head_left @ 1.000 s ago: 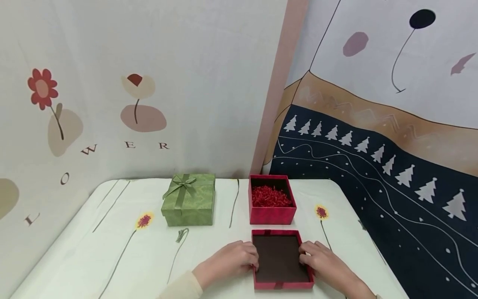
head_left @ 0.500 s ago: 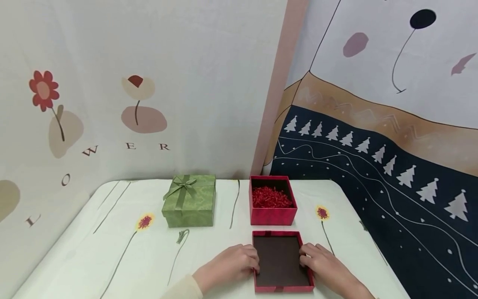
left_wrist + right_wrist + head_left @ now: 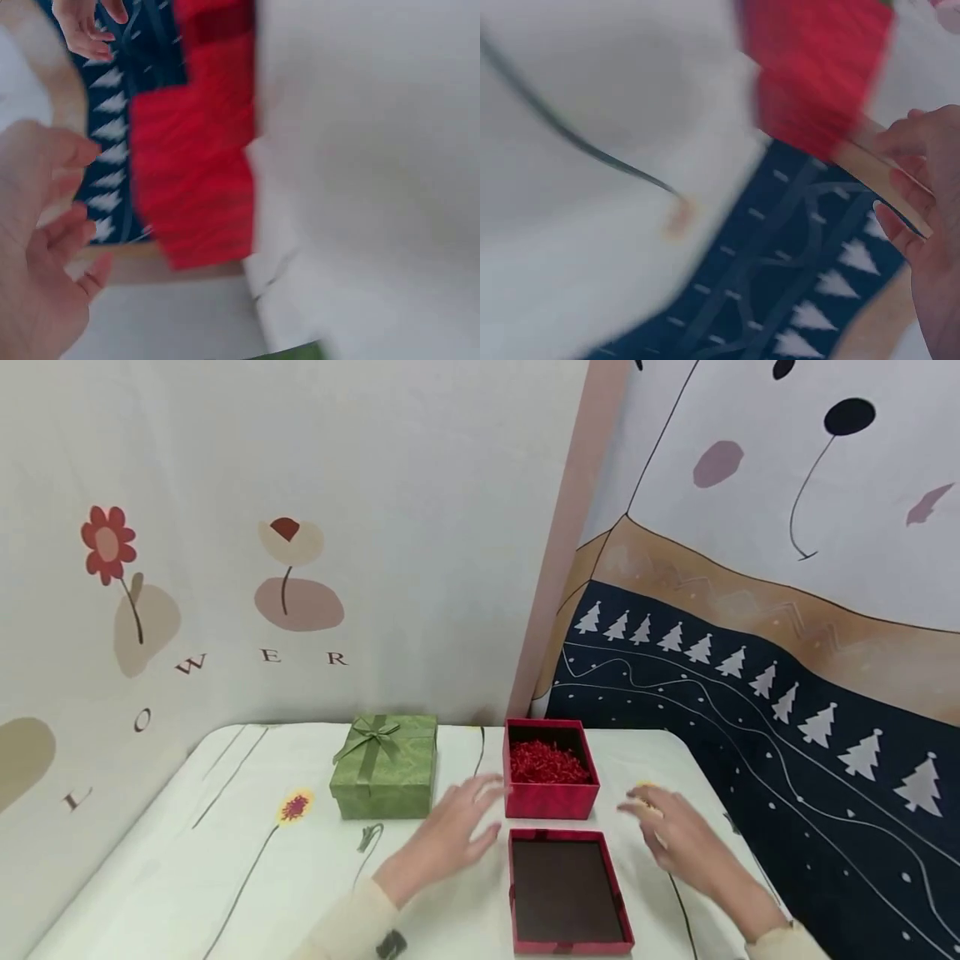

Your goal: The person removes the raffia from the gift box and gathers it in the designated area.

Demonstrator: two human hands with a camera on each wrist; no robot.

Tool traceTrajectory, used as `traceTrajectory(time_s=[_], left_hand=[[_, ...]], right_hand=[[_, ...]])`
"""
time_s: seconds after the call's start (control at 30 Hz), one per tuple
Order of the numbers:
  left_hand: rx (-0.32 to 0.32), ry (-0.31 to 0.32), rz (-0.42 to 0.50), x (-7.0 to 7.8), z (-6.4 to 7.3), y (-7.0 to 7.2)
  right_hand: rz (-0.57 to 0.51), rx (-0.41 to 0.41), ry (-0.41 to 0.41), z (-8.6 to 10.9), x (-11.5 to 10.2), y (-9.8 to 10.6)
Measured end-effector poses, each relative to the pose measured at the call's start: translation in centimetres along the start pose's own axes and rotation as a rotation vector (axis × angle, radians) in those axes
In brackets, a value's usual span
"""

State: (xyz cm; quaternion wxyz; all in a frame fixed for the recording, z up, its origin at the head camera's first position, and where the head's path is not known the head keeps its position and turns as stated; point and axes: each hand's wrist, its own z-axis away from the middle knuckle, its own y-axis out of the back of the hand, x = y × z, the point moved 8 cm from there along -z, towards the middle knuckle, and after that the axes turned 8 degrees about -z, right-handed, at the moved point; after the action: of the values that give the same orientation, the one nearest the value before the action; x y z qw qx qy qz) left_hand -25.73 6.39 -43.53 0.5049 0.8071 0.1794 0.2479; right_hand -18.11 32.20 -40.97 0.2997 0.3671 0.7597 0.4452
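A red box (image 3: 551,802) filled with red shredded paper (image 3: 546,763) stands open-topped at the back of the table. In front of it lies its red lid (image 3: 573,947), dark inside facing up. My left hand (image 3: 450,831) is raised over the table just left of the box and lid, fingers spread and holding nothing. On the other side, my right hand (image 3: 682,839) hovers right of the box, fingers relaxed and slightly bent with nothing in them. Both wrist views show the red box wall, blurred, beyond the loose fingers.
A green gift box (image 3: 390,777) with a ribbon bow stands at the back left. The tablecloth (image 3: 247,877) is white with printed flowers. A patterned wall hanging (image 3: 750,735) rises behind and to the right. A small dark object (image 3: 391,945) shows by the left sleeve.
Both hands have let go of the lid's side edges and moved up and forward toward the red box, drawing apart. The lid stays on the table, and the head view has shifted slightly.
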Motion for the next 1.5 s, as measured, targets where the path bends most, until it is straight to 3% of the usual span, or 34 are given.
traceTrajectory(time_s=[0.1,0.2,0.27,0.37,0.47,0.57,0.7,0.83,1.13,1.27,1.5], left_hand=[[0.02,0.125,0.037,-2.3,-3.0,2.5],[-0.008,0.208,0.084,-4.5,-6.2,4.0],[-0.01,0.281,0.162,-6.0,-7.9,4.4],[0.02,0.409,0.279,-7.8,-9.1,3.4],[0.007,0.491,0.355,-8.0,-8.9,0.8],[-0.063,0.486,0.416,-7.3,-8.4,-2.5],[-0.094,0.474,0.509,-6.7,-7.4,-5.5],[-0.082,0.477,0.577,-6.8,-6.6,-7.2],[-0.078,0.496,0.711,-7.3,-5.6,-9.3],[-0.081,0.478,0.753,-7.4,-5.8,-9.5],[-0.054,0.463,0.815,-7.2,-6.0,-9.3]], right_hand=[[-0.011,0.069,-0.014,-3.7,1.4,2.5],[-0.072,0.019,-0.141,-7.6,3.1,3.3],[-0.142,-0.043,-0.239,-9.9,4.1,2.6],[-0.288,-0.127,-0.331,-12.5,4.9,0.3],[-0.42,-0.199,-0.375,-14.0,5.2,-3.0],[-0.502,-0.274,-0.419,-14.5,5.1,-6.2],[-0.519,-0.367,-0.487,-14.4,4.9,-9.4],[-0.479,-0.453,-0.546,-14.2,4.4,-11.4],[-0.469,-0.57,-0.633,-13.5,4.5,-14.0],[-0.445,-0.607,-0.681,-13.3,5.0,-14.8],[-0.424,-0.648,-0.695,-13.3,5.6,-16.1]])
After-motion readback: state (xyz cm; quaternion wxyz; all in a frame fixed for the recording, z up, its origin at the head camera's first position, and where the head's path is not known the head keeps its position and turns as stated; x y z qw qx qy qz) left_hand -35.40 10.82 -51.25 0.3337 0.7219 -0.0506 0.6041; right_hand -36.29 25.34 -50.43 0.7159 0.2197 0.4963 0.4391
